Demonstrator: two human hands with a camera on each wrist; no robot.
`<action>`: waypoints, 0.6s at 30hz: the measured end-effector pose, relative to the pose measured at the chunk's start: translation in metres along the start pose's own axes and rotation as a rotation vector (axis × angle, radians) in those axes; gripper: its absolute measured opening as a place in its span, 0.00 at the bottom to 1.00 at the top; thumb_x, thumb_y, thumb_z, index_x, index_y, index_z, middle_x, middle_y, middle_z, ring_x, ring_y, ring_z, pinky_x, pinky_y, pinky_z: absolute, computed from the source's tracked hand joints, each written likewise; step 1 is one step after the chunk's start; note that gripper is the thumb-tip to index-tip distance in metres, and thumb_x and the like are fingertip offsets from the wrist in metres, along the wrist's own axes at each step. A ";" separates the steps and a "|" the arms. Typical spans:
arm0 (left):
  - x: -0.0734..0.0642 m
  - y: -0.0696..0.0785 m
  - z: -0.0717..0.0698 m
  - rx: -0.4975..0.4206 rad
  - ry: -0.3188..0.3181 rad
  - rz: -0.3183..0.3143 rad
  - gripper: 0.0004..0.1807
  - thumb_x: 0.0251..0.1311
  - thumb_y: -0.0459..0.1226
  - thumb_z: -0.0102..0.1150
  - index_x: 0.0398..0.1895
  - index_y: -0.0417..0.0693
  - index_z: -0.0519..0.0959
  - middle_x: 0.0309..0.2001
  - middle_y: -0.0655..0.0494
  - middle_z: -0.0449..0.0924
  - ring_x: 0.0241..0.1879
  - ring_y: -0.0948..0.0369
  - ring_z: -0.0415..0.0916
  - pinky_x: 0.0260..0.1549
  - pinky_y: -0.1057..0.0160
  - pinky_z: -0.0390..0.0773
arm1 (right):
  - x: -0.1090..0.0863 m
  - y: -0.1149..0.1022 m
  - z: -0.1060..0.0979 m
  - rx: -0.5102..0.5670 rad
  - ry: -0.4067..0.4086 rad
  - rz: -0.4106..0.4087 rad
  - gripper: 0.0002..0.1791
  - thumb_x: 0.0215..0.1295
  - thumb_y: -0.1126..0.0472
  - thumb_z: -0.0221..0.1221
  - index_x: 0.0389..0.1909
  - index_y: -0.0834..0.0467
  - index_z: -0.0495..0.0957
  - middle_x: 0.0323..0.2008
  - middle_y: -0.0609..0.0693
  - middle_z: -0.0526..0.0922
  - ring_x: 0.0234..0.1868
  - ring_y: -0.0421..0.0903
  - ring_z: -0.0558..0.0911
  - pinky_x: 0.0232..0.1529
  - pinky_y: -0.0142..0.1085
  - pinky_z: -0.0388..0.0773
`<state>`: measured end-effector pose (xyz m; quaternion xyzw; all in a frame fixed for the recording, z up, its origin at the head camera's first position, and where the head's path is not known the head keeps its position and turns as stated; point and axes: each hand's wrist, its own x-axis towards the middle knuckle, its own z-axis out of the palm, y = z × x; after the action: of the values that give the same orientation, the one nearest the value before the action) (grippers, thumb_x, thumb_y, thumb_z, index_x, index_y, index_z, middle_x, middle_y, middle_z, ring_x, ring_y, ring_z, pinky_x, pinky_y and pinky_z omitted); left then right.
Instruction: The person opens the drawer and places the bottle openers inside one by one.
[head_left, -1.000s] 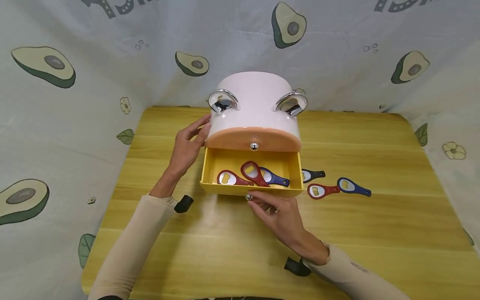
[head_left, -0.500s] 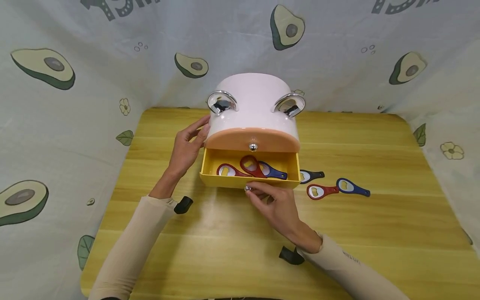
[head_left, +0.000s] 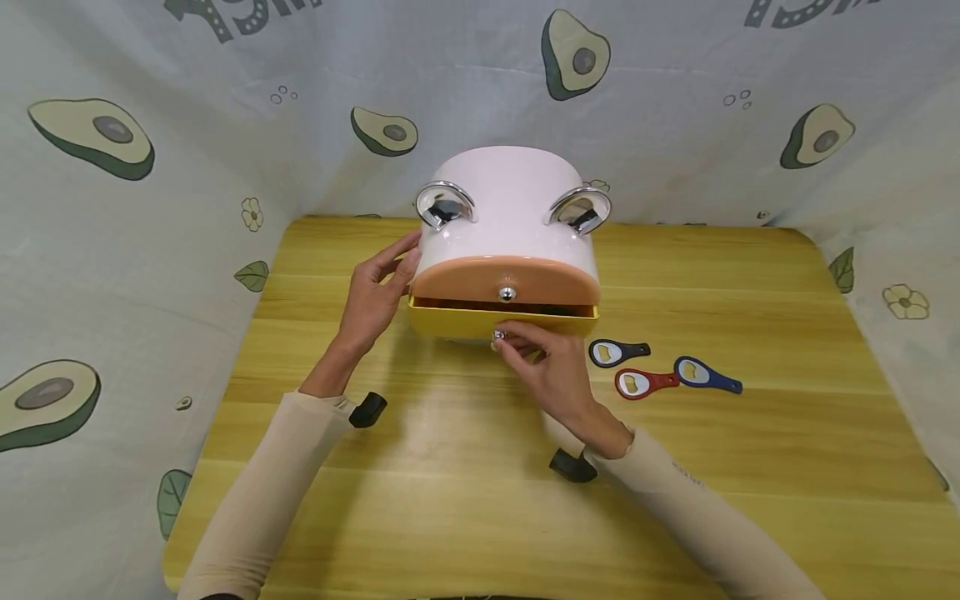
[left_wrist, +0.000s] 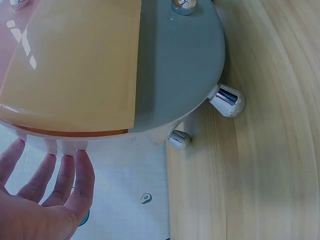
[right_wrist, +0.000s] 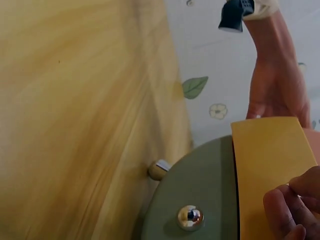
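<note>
A white rounded storage box [head_left: 506,196] with chrome ears stands on the table. Its yellow drawer [head_left: 442,321] sticks out a little, leaving a narrow gap under the orange drawer [head_left: 465,279]; the bottle openers inside are hidden. My right hand [head_left: 558,379] pinches the small metal knob [head_left: 498,335] on the yellow drawer's front. Against the box's left side, my left hand [head_left: 372,296] rests its fingertips, the fingers nearly straight, as the left wrist view also shows. Black [head_left: 618,352], red [head_left: 645,382] and blue [head_left: 707,375] bottle openers lie to the right of the box.
Below the yellow drawer, a grey-green drawer [left_wrist: 185,60] with its own knob [right_wrist: 190,218] shows in the wrist views. Chrome feet [left_wrist: 227,100] hold the box off the wooden table [head_left: 450,517]. An avocado-print cloth [head_left: 480,83] hangs behind.
My right hand has pushed the yellow drawer back toward the box, and the red and blue bottle openers in it have gone out of sight. The left hand has stayed in place.
</note>
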<state>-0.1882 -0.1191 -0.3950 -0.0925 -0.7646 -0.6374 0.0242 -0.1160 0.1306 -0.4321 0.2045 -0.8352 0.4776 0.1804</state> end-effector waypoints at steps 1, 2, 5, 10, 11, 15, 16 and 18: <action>0.000 0.000 0.000 0.001 0.000 0.001 0.23 0.74 0.47 0.52 0.69 0.57 0.74 0.68 0.59 0.74 0.60 0.58 0.75 0.52 0.61 0.84 | 0.002 0.001 0.000 0.001 0.001 0.005 0.09 0.61 0.65 0.69 0.42 0.58 0.88 0.30 0.50 0.90 0.28 0.42 0.88 0.27 0.29 0.83; 0.000 0.000 -0.001 0.000 0.000 0.004 0.23 0.74 0.47 0.52 0.69 0.57 0.74 0.68 0.59 0.74 0.61 0.57 0.75 0.52 0.61 0.83 | 0.004 0.002 0.001 0.002 0.002 0.008 0.09 0.61 0.65 0.69 0.42 0.58 0.88 0.29 0.50 0.90 0.28 0.42 0.88 0.27 0.29 0.83; 0.000 0.000 -0.001 -0.003 -0.004 0.006 0.23 0.75 0.46 0.52 0.70 0.57 0.74 0.69 0.58 0.73 0.61 0.57 0.75 0.52 0.61 0.83 | 0.008 0.004 0.001 0.002 0.008 0.015 0.08 0.60 0.65 0.70 0.41 0.58 0.89 0.29 0.51 0.90 0.27 0.42 0.88 0.27 0.28 0.82; 0.000 0.001 -0.001 -0.003 -0.004 -0.003 0.22 0.75 0.46 0.52 0.69 0.57 0.74 0.68 0.59 0.74 0.60 0.58 0.75 0.52 0.62 0.83 | 0.012 0.008 0.001 0.020 0.008 0.027 0.08 0.60 0.65 0.70 0.41 0.58 0.89 0.30 0.51 0.90 0.28 0.43 0.88 0.29 0.26 0.83; 0.000 0.001 -0.001 -0.002 -0.004 -0.004 0.22 0.75 0.46 0.52 0.69 0.58 0.74 0.68 0.59 0.74 0.59 0.58 0.75 0.52 0.62 0.83 | 0.012 0.008 0.001 0.025 0.008 0.030 0.08 0.61 0.65 0.70 0.41 0.58 0.88 0.30 0.51 0.90 0.28 0.43 0.88 0.29 0.27 0.83; -0.001 0.003 -0.001 0.008 -0.003 -0.007 0.22 0.75 0.46 0.52 0.69 0.58 0.74 0.68 0.60 0.74 0.59 0.59 0.75 0.51 0.62 0.84 | 0.013 0.009 0.001 0.030 -0.002 0.039 0.08 0.61 0.65 0.70 0.42 0.59 0.88 0.30 0.52 0.90 0.28 0.43 0.88 0.28 0.31 0.84; -0.001 0.003 -0.001 0.009 -0.004 -0.008 0.22 0.75 0.46 0.52 0.69 0.59 0.74 0.68 0.60 0.74 0.59 0.59 0.75 0.51 0.63 0.84 | 0.013 0.009 0.000 0.029 -0.005 0.039 0.09 0.61 0.65 0.70 0.42 0.59 0.88 0.30 0.52 0.90 0.28 0.44 0.88 0.28 0.32 0.85; -0.001 0.003 -0.001 0.009 -0.002 -0.009 0.22 0.75 0.46 0.52 0.69 0.59 0.74 0.67 0.60 0.74 0.58 0.59 0.76 0.50 0.63 0.84 | 0.014 0.009 0.000 0.024 -0.013 0.041 0.09 0.60 0.65 0.70 0.42 0.59 0.88 0.30 0.52 0.90 0.29 0.44 0.88 0.28 0.35 0.85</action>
<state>-0.1867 -0.1195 -0.3927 -0.0897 -0.7680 -0.6338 0.0211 -0.1321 0.1325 -0.4313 0.1926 -0.8346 0.4897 0.1628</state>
